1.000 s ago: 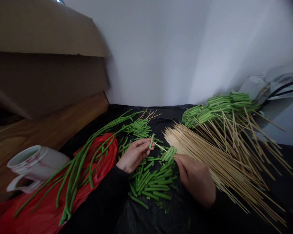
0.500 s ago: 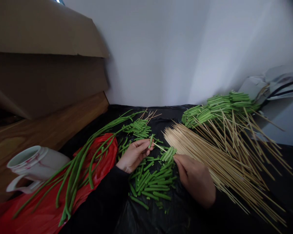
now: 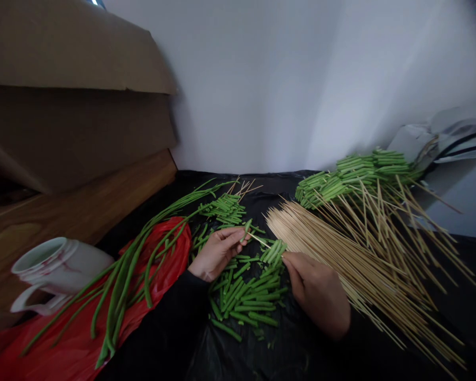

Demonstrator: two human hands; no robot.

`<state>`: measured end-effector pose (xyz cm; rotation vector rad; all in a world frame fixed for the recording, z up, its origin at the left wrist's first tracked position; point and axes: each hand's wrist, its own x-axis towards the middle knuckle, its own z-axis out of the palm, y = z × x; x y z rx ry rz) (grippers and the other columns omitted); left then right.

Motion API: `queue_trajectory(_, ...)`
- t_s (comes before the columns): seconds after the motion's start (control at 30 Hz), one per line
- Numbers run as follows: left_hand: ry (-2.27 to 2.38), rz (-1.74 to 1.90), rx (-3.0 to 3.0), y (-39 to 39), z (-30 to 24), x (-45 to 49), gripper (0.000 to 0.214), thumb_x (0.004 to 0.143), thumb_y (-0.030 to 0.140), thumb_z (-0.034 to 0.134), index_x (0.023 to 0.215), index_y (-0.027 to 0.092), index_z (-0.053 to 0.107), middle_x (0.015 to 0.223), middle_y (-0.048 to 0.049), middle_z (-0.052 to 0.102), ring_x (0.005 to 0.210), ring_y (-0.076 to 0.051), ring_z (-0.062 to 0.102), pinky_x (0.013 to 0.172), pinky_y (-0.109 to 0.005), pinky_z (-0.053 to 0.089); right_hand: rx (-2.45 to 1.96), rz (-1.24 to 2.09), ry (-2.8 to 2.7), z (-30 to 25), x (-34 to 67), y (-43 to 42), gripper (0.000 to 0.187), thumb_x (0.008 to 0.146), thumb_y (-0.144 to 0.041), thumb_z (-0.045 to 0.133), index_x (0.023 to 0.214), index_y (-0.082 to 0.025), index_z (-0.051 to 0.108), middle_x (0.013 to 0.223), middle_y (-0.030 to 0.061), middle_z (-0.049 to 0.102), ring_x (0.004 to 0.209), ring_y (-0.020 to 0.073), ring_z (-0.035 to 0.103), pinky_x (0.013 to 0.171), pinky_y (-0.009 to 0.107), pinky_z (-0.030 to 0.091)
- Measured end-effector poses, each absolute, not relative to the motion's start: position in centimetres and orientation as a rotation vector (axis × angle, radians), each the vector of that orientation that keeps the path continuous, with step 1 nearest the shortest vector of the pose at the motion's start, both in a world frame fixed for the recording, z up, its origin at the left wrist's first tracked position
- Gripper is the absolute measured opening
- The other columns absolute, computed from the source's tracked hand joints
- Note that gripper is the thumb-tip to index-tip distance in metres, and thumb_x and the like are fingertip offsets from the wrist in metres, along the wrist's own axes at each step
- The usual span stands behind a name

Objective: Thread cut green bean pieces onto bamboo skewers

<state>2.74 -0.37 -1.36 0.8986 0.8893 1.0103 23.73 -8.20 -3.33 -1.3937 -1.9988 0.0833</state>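
Pinching a single cut bean piece [image 3: 247, 228] between the fingers of the left hand [image 3: 216, 254], near the centre. Gripping a thin skewer [image 3: 259, 240] in the pressed-together fingers of the right hand [image 3: 321, 292], just beside a row of threaded pieces [image 3: 274, 251]. Pointing the skewer far and left, up to the single piece; cannot tell whether already through it. Working directly over a loose pile of cut beans [image 3: 249, 299] on black plastic sheeting [image 3: 226, 360]. Flanked on the right by a broad spread of bare skewers [image 3: 341, 259], and farther right by a heap of loaded skewers [image 3: 353, 177] near the pale wall [image 3: 241, 95]. Faced in the far middle by a smaller loaded batch [image 3: 226, 209]. Bordered on the left by long whole beans [image 3: 121, 286] draped over a red plastic bag [image 3: 43, 360], then by a pale mug [image 3: 83, 262] and, far left, a cardboard box [image 3: 75, 121].
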Motion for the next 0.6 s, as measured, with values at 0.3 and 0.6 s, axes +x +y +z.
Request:
queue_trajectory(0.3,0.903,0.964,0.892,-0.57,-1.33,2.9,0.022,0.069,0.029,0.08,0.079,0.011,0.074,0.08,-0.0041,0.065,0.066,-0.006,0.053,0.063,-0.016,0.043,-1.379,0.085,-1.996,-3.58,23.43,-8.42,0.024,0.091,-0.012,0.038,0.088,-0.018,0.061,0.08,0.0037,0.065,0.078,0.0151,0.061,0.072,0.026,0.039)
queue_trajectory(0.6,0.892,0.928,0.854,-0.68,-1.57,3.1,0.022,0.067,0.028,0.081,0.078,0.011,0.074,0.078,-0.0035,0.065,0.064,-0.005,0.053,0.062,-0.016,0.043,-1.378,0.084,-2.013,-3.62,23.3,-8.54,0.024,0.091,-0.012,0.038,0.083,-0.018,0.06,0.074,0.0031,0.063,0.071,0.0153,0.06,0.067,0.027,0.038)
